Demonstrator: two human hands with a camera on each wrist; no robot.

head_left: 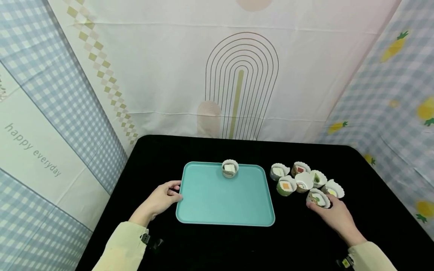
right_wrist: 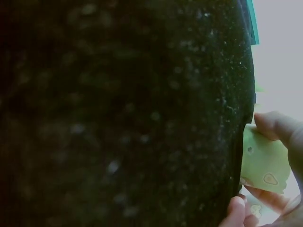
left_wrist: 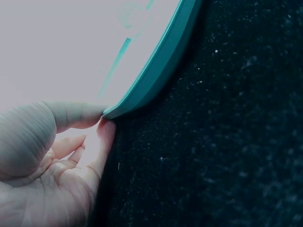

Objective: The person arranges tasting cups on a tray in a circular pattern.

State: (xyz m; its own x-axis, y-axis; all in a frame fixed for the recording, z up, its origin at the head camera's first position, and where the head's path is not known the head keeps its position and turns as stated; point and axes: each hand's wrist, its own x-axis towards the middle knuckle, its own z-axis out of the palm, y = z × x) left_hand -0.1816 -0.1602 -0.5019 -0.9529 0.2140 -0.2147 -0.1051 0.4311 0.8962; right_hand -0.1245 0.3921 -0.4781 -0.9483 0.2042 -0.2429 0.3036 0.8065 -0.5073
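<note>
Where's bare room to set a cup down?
Bare: the tray in front of its lone cup, and the black tabletop between tray and right hand. Crowded: the cup cluster right of the tray, where that hand grips one cup.

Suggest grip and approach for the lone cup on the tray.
I'd pinch opposite outer walls of the cup, coming from the near side: it looks round and upright at the far edge of the tray, with bare surface in front.

Your left hand — pinches turquoise tray at left rim | your right hand — grips patterned cup | lone cup: tray's far edge | six cups: right of tray
</note>
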